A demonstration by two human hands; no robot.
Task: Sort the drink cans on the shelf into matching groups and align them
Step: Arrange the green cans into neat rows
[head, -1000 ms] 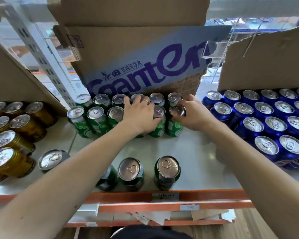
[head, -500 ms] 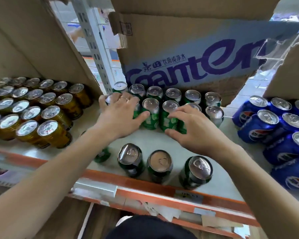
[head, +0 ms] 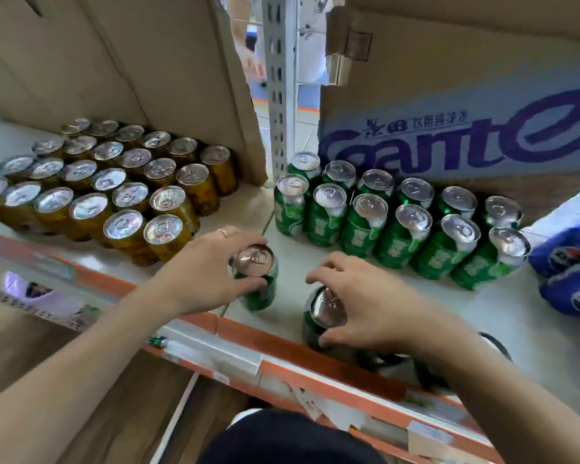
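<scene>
Left hand point(head: 201, 272) has its thumb and fingers clamped round the top of an upright green aluminium drink can point(head: 261, 291) near the front edge of the pale metal shelf point(head: 523, 319). Just right of it, the right hand point(head: 375, 303) grips a second green can point(head: 323, 313) the same way. That one looks upright too, I think, but it's mostly hidden. The two-row block of matching green cans point(head: 399, 226) sits toward the back edge, beyond both sets of fingers and stretching rightwards, so I'd guess each can goes straight back, top up.

Dark can point(head: 325, 313): we see only its lid and a strip of side; the right hand point(head: 375, 306) gripping it covers the rest.
Green can point(head: 260, 293): the left hand point(head: 201, 276) holding it hides its left side from us.
Rim point(head: 502, 346): a curved edge behind the right forearm; we cannot tell more.
Blue cans point(head: 570, 259): cut off by the right edge.
Gold cans point(head: 91, 182): leftmost ones cut off at the left edge.
Rail labels point(head: 215, 358): too blurred for us to read.
</scene>
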